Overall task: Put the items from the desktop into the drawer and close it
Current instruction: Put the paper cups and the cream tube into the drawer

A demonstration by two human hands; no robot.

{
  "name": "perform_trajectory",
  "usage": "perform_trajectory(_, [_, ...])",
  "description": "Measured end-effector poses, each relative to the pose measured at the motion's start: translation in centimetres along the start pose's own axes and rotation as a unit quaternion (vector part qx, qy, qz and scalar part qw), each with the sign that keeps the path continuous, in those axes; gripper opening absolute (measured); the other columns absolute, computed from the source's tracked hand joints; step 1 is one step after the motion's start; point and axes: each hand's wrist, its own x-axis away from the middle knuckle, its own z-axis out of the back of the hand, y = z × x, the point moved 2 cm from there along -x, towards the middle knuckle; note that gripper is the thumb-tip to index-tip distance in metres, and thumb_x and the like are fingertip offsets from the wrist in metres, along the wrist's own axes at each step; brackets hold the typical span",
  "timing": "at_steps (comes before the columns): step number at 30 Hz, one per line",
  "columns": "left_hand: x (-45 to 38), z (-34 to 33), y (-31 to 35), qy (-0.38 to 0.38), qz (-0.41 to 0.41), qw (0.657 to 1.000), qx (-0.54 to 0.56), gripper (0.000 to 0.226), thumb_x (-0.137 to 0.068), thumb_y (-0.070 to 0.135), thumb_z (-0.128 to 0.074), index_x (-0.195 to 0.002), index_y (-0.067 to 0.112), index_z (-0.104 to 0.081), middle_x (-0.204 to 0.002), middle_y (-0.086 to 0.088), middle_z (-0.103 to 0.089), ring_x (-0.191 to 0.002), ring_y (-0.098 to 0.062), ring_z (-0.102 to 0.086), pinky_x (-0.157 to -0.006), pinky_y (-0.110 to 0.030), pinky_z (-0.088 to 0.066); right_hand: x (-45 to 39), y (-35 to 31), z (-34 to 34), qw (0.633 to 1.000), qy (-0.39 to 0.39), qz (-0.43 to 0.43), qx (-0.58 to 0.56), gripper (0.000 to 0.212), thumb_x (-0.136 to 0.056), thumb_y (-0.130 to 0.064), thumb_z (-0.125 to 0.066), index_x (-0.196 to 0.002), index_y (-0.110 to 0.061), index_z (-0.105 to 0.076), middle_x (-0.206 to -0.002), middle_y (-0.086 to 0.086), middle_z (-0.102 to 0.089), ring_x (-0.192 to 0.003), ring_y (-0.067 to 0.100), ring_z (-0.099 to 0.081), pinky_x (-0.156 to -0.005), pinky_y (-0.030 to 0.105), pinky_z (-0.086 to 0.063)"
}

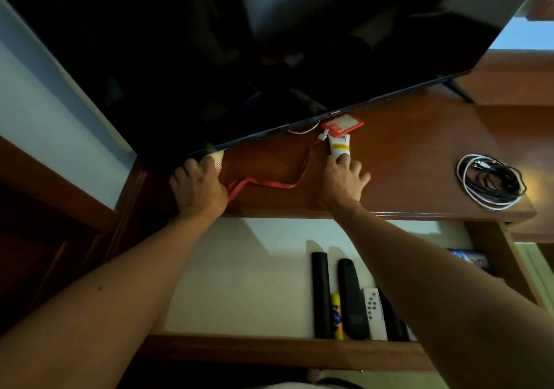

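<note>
Remotes (350,298) lie side by side at the front right of the open drawer (239,274), below the counter (419,155). On the counter near its front edge, the left hand (198,188) is curled around a pale cup (216,162), and the right hand (343,182) pinches a white tube (338,147) beside a red lanyard (269,183). Farther back, a red card holder (341,125) lies under the television (239,59); coiled cables (491,182) sit at the right front corner.

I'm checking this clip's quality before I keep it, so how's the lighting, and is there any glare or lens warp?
Head view: dim overall, the television nearly black with faint reflections; a warm glare spot on the desktop beside the coiled cables; the pale drawer bottom is brightest, crossed by arm shadows; wide-angle warp slants straight edges.
</note>
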Motion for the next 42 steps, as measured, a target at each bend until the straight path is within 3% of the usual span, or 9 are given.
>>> perform_trajectory(5, [-0.9,-0.2,-0.6,-0.047,0.007,0.998,0.044,0.067,-0.088,0.039,-0.068,-0.142,0.021,-0.035,-0.137,-0.02,-0.043,-0.118,-0.044,-0.05,-0.092,-0.05,-0.044,-1.4,0.6,-0.3,0.997,-0.015,-0.052,-0.062,0.048,-0.099,-0.019,-0.053,-0.144,-0.017,-0.036,-0.145,0.018,-0.036,-0.127,0.041,-0.04,-0.099,0.056,-0.038])
perform_trajectory(9, [-1.0,-0.6,-0.3,-0.07,0.018,0.992,0.102,0.067,-0.089,0.033,-0.068,-0.144,0.02,-0.032,-0.136,-0.023,-0.046,-0.118,-0.045,-0.052,-0.087,-0.049,-0.05,-1.3,0.7,-0.4,0.992,-0.021,-0.069,-0.108,0.04,-0.1,-0.02,-0.053,-0.137,-0.009,-0.042,-0.132,0.018,-0.048,-0.12,0.04,-0.048,-0.09,0.05,-0.046])
perform_trajectory(14, [0.0,-0.2,0.9,-0.052,0.032,0.986,0.156,0.068,-0.085,0.04,-0.069,-0.14,0.022,-0.033,-0.134,-0.022,-0.043,-0.118,-0.043,-0.049,-0.082,-0.046,-0.05,1.1,0.0,0.4,0.983,-0.066,-0.149,-0.081,0.062,-0.089,-0.038,-0.063,-0.138,-0.01,-0.038,-0.131,0.015,-0.044,-0.121,0.038,-0.047,-0.094,0.051,-0.044])
perform_trajectory(17, [1.1,-0.5,1.5,-0.038,0.031,0.984,0.172,0.071,-0.083,0.043,-0.068,-0.14,0.024,-0.032,-0.132,-0.021,-0.044,-0.114,-0.042,-0.05,-0.082,-0.047,-0.053,1.7,0.1,0.0,0.979,-0.059,-0.163,-0.109,0.06,-0.092,-0.039,-0.059,-0.138,-0.007,-0.037,-0.132,0.015,-0.044,-0.123,0.038,-0.048,-0.096,0.048,-0.045])
perform_trajectory(22, [3.2,-0.7,2.2,-0.033,0.028,0.979,0.197,0.07,-0.082,0.038,-0.066,-0.141,0.023,-0.033,-0.132,-0.018,-0.044,-0.115,-0.04,-0.049,-0.08,-0.044,-0.048,1.9,0.9,-0.4,0.972,-0.061,-0.138,-0.179,0.049,-0.095,-0.028,-0.058,-0.133,-0.006,-0.035,-0.131,0.021,-0.051,-0.122,0.042,-0.051,-0.096,0.048,-0.047])
perform_trajectory(27, [6.6,-1.0,3.9,-0.022,-0.027,0.974,0.226,0.067,-0.078,0.036,-0.064,-0.138,0.024,-0.039,-0.127,-0.014,-0.048,-0.107,-0.038,-0.053,-0.076,-0.044,-0.051,4.5,1.2,-0.4,0.969,-0.077,-0.119,-0.203,0.063,-0.084,-0.036,-0.069,-0.129,-0.012,-0.033,-0.122,0.017,-0.053,-0.109,0.042,-0.061,-0.081,0.042,-0.05])
perform_trajectory(29, [8.2,-1.1,4.7,-0.024,-0.037,0.972,0.233,0.068,-0.079,0.036,-0.065,-0.14,0.024,-0.039,-0.127,-0.014,-0.048,-0.106,-0.037,-0.053,-0.075,-0.042,-0.05,5.9,1.4,-0.5,0.966,-0.082,-0.114,-0.215,0.069,-0.081,-0.04,-0.071,-0.131,-0.012,-0.033,-0.122,0.015,-0.052,-0.108,0.041,-0.061,-0.081,0.043,-0.051])
perform_trajectory(36, [13.1,-2.1,6.5,-0.028,-0.076,0.965,0.25,0.068,-0.081,0.035,-0.065,-0.142,0.025,-0.036,-0.128,-0.012,-0.045,-0.105,-0.036,-0.055,-0.071,-0.041,-0.051,12.0,2.8,-1.8,0.968,-0.058,-0.052,-0.237,0.079,-0.081,-0.044,-0.063,-0.144,-0.015,-0.025,-0.12,0.011,-0.045,-0.096,0.042,-0.06,-0.074,0.046,-0.052])
perform_trajectory(42, [17.9,-4.7,5.3,-0.077,-0.109,0.959,0.25,0.073,-0.085,0.039,-0.062,-0.149,0.026,-0.028,-0.13,-0.009,-0.04,-0.106,-0.03,-0.054,-0.071,-0.038,-0.053,17.5,4.7,-5.1,0.962,-0.151,0.055,-0.22,0.086,-0.083,-0.048,-0.059,-0.151,-0.021,-0.013,-0.128,0.009,-0.045,-0.101,0.031,-0.059,-0.078,0.041,-0.052])
